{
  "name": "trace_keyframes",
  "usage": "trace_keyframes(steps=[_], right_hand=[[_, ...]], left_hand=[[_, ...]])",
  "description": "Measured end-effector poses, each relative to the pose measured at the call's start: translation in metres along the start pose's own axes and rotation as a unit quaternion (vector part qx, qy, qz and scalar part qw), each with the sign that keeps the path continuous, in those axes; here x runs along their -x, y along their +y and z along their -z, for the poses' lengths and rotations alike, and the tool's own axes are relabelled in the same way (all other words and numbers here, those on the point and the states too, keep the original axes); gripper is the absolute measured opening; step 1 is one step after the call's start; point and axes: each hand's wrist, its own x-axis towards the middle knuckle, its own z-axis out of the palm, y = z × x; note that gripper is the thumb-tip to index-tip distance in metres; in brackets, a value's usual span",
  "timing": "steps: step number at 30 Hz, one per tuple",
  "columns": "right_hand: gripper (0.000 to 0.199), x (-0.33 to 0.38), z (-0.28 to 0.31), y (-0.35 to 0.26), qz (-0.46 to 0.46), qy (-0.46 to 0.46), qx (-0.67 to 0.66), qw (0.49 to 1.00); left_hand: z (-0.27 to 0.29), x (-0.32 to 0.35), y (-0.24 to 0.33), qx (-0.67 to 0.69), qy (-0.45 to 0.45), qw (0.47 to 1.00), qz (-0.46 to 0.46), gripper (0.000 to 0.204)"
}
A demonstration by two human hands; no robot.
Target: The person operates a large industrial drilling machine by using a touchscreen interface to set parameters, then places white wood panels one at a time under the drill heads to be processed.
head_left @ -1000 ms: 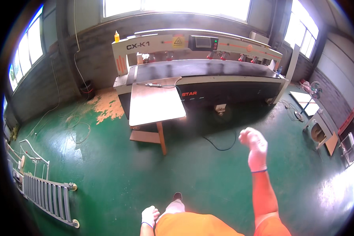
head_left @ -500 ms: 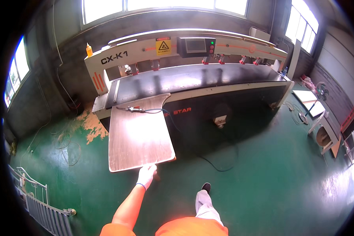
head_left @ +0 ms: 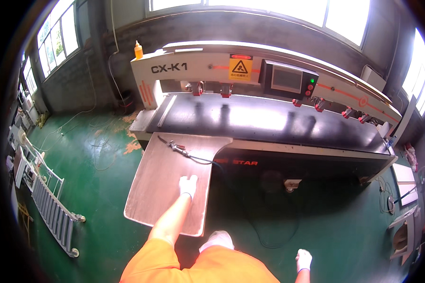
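My left hand [head_left: 188, 185] lies flat, fingers spread, on the brown wooden board [head_left: 167, 181] resting on the counter; the board's long axis runs away from me toward the black machine bed [head_left: 269, 122]. My right hand [head_left: 303, 259] hangs low, well apart, loosely closed on nothing.

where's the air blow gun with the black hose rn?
Head view, left of centre: the air blow gun lies on the brown wooden side table, near the machine's black bed, beyond the left hand.
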Motion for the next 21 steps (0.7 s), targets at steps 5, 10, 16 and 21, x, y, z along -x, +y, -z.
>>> trace_keyframes(steps=[5,10,16,21], right_hand=[[0.038,-0.110,-0.020,-0.141,0.165,0.068,0.072,0.981],[0.061,-0.128,-0.096,-0.275,0.156,-0.044,0.307,0.938],[0.078,-0.187,-0.224,-0.496,0.380,-0.085,0.291,0.874],[0.080,-0.246,-0.299,-0.694,0.582,0.069,0.270,0.764]], left_hand=[[-0.037,-0.111,0.029,-0.140,0.100,0.980,0.099,0.084],[-0.066,-0.178,0.092,-0.233,0.118,0.947,0.189,0.089],[-0.094,-0.265,0.065,-0.232,0.136,0.934,0.234,0.049],[-0.101,-0.261,0.037,-0.044,0.134,0.977,0.158,0.025]])
